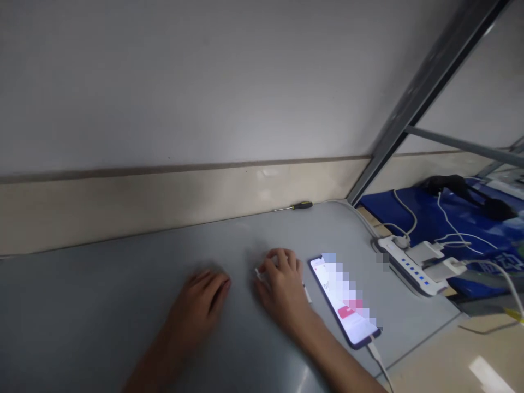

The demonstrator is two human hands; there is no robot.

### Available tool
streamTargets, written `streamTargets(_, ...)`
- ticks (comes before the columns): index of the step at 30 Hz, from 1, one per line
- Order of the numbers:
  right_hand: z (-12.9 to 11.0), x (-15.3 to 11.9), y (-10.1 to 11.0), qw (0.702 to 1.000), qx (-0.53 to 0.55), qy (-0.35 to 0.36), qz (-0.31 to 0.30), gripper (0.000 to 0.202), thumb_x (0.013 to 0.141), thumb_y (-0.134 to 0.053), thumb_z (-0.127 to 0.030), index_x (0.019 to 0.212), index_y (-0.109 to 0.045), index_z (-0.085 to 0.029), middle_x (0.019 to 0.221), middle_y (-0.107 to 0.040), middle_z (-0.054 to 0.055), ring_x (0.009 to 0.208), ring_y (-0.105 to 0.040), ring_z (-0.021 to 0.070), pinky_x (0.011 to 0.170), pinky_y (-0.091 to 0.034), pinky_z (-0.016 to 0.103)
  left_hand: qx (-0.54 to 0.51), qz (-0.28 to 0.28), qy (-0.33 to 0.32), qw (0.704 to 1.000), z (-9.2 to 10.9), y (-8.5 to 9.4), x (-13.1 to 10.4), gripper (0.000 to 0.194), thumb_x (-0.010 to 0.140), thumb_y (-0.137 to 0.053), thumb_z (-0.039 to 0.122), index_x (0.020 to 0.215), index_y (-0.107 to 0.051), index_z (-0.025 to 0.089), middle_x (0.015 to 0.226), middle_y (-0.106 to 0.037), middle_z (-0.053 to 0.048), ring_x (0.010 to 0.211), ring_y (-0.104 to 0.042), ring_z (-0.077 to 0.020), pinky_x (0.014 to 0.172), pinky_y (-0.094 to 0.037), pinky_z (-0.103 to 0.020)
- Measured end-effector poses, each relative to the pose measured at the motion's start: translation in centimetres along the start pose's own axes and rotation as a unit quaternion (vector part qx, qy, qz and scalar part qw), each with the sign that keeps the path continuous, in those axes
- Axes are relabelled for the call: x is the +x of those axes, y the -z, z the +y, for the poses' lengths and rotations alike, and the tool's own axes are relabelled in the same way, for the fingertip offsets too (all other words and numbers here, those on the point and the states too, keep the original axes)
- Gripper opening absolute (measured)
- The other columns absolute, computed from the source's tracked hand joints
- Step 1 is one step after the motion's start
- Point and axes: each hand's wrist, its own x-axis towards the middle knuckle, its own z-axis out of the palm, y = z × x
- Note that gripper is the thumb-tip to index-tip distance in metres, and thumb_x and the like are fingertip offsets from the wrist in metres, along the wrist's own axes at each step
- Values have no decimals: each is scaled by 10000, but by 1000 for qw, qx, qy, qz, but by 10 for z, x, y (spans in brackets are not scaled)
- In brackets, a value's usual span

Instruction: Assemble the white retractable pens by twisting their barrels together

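My left hand [200, 300] rests palm down on the grey tabletop [123, 284]. Its fingers are curled and close together, and the palm side is hidden. A short distance to the right, my right hand [284, 284] is closed over a small white thing [308, 293] that sticks out on both sides of it. Most of that white thing is covered, so its kind does not show. Just right of this hand lies a smartphone [339, 305] with a lit screen, partly blurred out, and a white charging cable [379, 357] plugged into its lower end.
A screwdriver [302, 206] with a black and yellow handle lies along the wall. At the right stands a white power strip [409, 273] with chargers [426, 252] and cables. A metal post [421, 109] rises at the table's back corner, beside a blue surface [450, 218].
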Motion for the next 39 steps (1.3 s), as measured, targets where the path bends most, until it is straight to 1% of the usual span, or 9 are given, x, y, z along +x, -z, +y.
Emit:
streamTargets(3, 0, -3, 3, 997, -57, -51, -14, 169, 817, -628, -220, 977, -677, -198, 1231, -559, 143, 1154, -439, 337, 915, -378, 504, -7, 0, -3, 1000, 6, -1, 1, 282, 980, -376, 309, 863, -613, 211, 832, -690, -31, 839, -620, -226, 832, -408, -401)
streamTargets(5, 1, -9, 6, 992, -82, -96, -6, 316, 812, -629, -225, 1125, -646, -195, 1279, -535, 159, 1185, -427, 349, 934, -377, 519, -14, -4, -8, 1000, 9, -1, 2, 288, 982, -367, 297, 849, -606, 208, 817, -682, -31, 836, -611, -223, 830, -400, -397)
streamTargets(8, 6, -30, 10, 987, -81, -137, 14, 586, 772, -666, -235, 1338, -524, -182, 1353, -489, 173, 1253, -393, 359, 966, -390, 513, -22, 4, -8, 1000, 13, -3, 5, 301, 982, -364, 288, 811, -597, 203, 793, -670, -31, 819, -608, -217, 818, -399, -384)
streamTargets(12, 12, -61, 11, 984, -75, -159, 35, 636, 816, -630, -299, 1407, -445, -149, 1379, -480, 172, 1267, -401, 343, 985, -408, 473, -25, 30, -6, 999, 15, -6, 9, 266, 955, -391, 247, 794, -597, 197, 796, -672, -38, 805, -617, -211, 796, -409, -362)
streamTargets(16, 8, -71, 14, 975, -99, -201, 14, 638, 837, -604, -309, 1426, -430, -137, 1314, -529, 180, 1187, -465, 355, 946, -423, 474, -14, 31, -14, 999, 11, -6, 11, 247, 945, -402, 239, 810, -603, 193, 786, -672, -45, 762, -616, -197, 761, -420, -337)
streamTargets(22, -4, -61, 23, 963, -117, -242, -37, 654, 825, -587, -301, 1429, -414, -120, 1277, -547, 201, 1181, -491, 376, 888, -425, 437, -6, 40, -16, 999, 9, 0, 11, 244, 951, -400, 248, 830, -602, 187, 786, -669, -53, 740, -603, -190, 751, -421, -328)
streamTargets(29, -16, -52, 22, 963, -93, -228, -110, 497, 834, -479, -126, 1331, -468, -148, 1101, -648, 162, 1010, -631, 301, 756, -417, 343, 3, 45, -37, 998, 21, 1, 11, 241, 955, -405, 252, 823, -598, 198, 738, -635, -34, 720, -581, -183, 733, -408, -315)
streamTargets(36, -31, -48, 12, 958, -111, -227, -135, 294, 864, -414, -128, 1136, -523, -101, 1031, -667, 203, 929, -672, 329, 680, -425, 352, -140, 85, 38, 986, 19, -1, 9, 270, 951, -420, 338, 813, -598, 189, 709, -618, -1, 649, -548, -140, 639, -405, -265)
streamTargets(39, -30, -45, 9, 960, -89, -223, -140, 258, 853, -445, -174, 1079, -548, -103, 997, -679, 213, 905, -670, 336, 691, -428, 361, -169, 88, 51, 980, 23, -1, 9, 285, 941, -439, 380, 825, -613, 187, 745, -642, -10, 691, -567, -148, 674, -433, -274)
